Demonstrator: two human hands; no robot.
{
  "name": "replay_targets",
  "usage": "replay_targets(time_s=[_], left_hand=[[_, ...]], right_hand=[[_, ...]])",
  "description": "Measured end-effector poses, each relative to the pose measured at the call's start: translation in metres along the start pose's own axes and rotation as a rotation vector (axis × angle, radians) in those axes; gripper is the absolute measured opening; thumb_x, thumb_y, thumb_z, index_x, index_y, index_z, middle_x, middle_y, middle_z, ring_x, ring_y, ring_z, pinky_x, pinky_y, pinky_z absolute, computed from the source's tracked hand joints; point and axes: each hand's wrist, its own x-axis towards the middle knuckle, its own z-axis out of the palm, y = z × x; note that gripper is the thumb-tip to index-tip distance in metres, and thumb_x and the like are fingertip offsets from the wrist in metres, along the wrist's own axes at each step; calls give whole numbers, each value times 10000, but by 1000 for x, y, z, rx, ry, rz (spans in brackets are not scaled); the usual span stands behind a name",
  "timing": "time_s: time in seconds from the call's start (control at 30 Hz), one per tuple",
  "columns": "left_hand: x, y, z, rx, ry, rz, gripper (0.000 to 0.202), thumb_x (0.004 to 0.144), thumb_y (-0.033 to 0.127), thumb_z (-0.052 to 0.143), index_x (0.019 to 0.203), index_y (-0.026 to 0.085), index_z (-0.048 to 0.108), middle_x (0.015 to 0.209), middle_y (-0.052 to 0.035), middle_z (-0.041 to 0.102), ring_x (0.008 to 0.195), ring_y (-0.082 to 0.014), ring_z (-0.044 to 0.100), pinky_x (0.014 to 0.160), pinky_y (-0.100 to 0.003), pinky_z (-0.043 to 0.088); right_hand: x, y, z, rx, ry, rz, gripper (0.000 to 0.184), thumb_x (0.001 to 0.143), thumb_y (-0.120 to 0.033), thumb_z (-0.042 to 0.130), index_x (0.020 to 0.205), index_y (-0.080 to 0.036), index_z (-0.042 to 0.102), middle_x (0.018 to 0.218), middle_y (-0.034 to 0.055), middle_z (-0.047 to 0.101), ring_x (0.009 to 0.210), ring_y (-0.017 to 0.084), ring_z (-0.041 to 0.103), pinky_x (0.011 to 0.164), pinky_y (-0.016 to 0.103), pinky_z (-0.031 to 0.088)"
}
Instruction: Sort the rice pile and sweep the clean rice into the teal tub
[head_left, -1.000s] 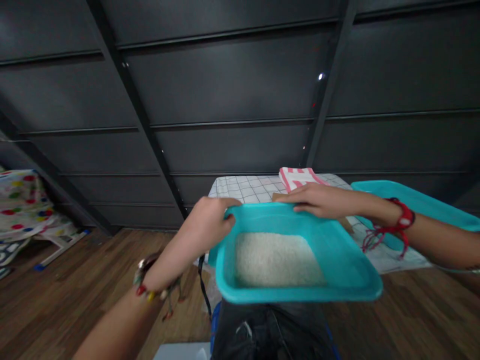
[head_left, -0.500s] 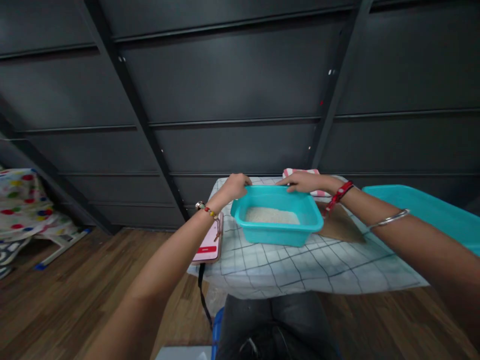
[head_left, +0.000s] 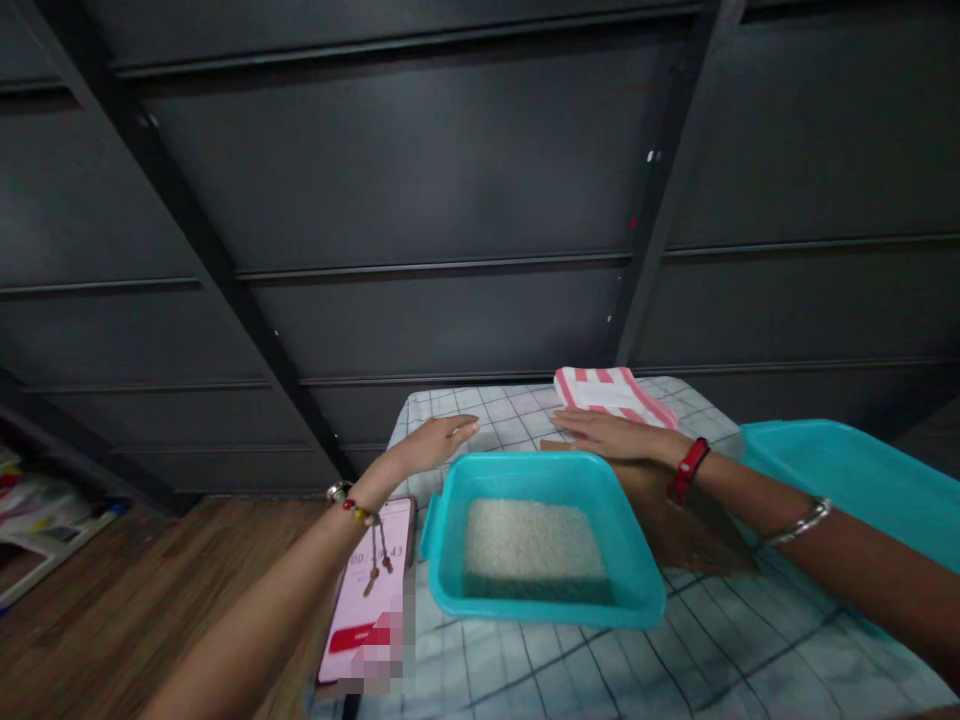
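A turquoise plastic tub (head_left: 637,590) holding white rice (head_left: 532,540) rests on a table with a white checked cloth (head_left: 697,650). My left hand (head_left: 435,442) hovers open just beyond the tub's far left corner, fingers stretched out and holding nothing. My right hand (head_left: 607,436) lies open and flat beyond the tub's far right corner, over a brown board (head_left: 690,530), close to a folded pink-and-white striped cloth (head_left: 607,390). Neither hand touches the tub.
A phone with a pink screen (head_left: 367,590) lies at the table's left edge beside the tub. A second, larger turquoise tub (head_left: 862,480) stands at the right. A dark panelled wall (head_left: 450,200) rises behind the table. Wooden floor (head_left: 112,600) lies to the left.
The tub of rice went from held up near me to set down on the table. Both hands have let go of its far rim and now rest open beyond it.
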Motion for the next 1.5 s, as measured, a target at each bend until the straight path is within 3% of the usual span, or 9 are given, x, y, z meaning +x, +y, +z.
replay_targets(time_s=[0.23, 0.53, 0.83, 1.0, 1.1, 1.23, 1.33, 1.4, 1.5], left_hand=[[67, -37, 50, 50, -136, -123, 624, 889, 455, 379, 1434, 186, 238, 1539, -102, 118, 1409, -283, 55, 1109, -448, 161], [70, -64, 66, 113, -198, -301, 732, 895, 547, 252, 1451, 89, 122, 1533, -182, 33, 1397, -344, -6, 1100, -522, 116], [84, -59, 72, 131, -229, -188, 669, 903, 555, 253, 1460, 200, 144, 1550, -85, 56, 1409, -308, 3, 1114, -527, 81], [71, -77, 65, 117, -224, -244, 673, 899, 566, 233, 1454, 189, 175, 1547, -116, 52, 1404, -343, 37, 1095, -560, 121], [59, -76, 51, 95, -236, -263, 705, 883, 591, 256, 1437, 155, 237, 1536, -149, 112, 1399, -351, 77, 1095, -535, 157], [27, -50, 17, -88, -192, -208, 708, 879, 610, 215, 1401, 145, 326, 1520, -116, 230, 1395, -279, 172, 1109, -430, 211], [-12, -21, 0, -349, -159, -194, 702, 863, 628, 207, 1312, 155, 466, 1427, -104, 435, 1314, -261, 377, 1092, -392, 277], [-38, -4, 2, -388, -184, -235, 770, 808, 628, 359, 1383, 116, 356, 1418, -136, 437, 1294, -286, 404, 1076, -410, 310], [-65, 14, 17, -399, -226, -233, 945, 750, 428, 480, 1449, 47, -28, 1455, -175, 354, 1303, -283, 391, 1070, -425, 328]], right_hand=[[52, 5, 49, 1, -47, 5, 589, 933, -471, 363, 1426, -150, 336, 1482, 144, 289, 1367, 276, 206, 1093, 459, 230], [59, 25, 75, -27, -20, 128, 573, 926, -392, 369, 1384, -47, 375, 1431, 270, 302, 1316, 382, 291, 1013, 577, 301], [96, 9, 64, 44, -33, -56, 516, 955, -428, 321, 1413, -194, 364, 1484, 111, 294, 1369, 275, 208, 1092, 520, 184], [92, 17, 59, 76, 0, 16, 563, 946, -453, 316, 1390, -117, 397, 1463, 169, 318, 1360, 303, 225, 1085, 516, 218], [76, 21, 32, 115, 37, 53, 571, 952, -465, 264, 1382, -119, 410, 1447, 155, 357, 1356, 267, 255, 1092, 476, 237], [30, 8, -22, 309, 11, 64, 663, 921, -550, 284, 1416, -113, 352, 1437, 134, 384, 1306, 257, 359, 1073, 423, 297], [-13, -17, -37, 399, -110, 109, 704, 857, -557, 447, 1438, -180, 322, 1393, 124, 449, 1218, 291, 467, 983, 426, 410], [-34, -36, -29, 393, -105, 124, 705, 821, -494, 535, 1432, -203, 337, 1398, 120, 444, 1229, 309, 452, 988, 442, 406], [-48, -57, -10, 358, 7, 112, 621, 827, -302, 502, 1420, -191, 352, 1435, 117, 392, 1281, 295, 390, 1042, 472, 341]])
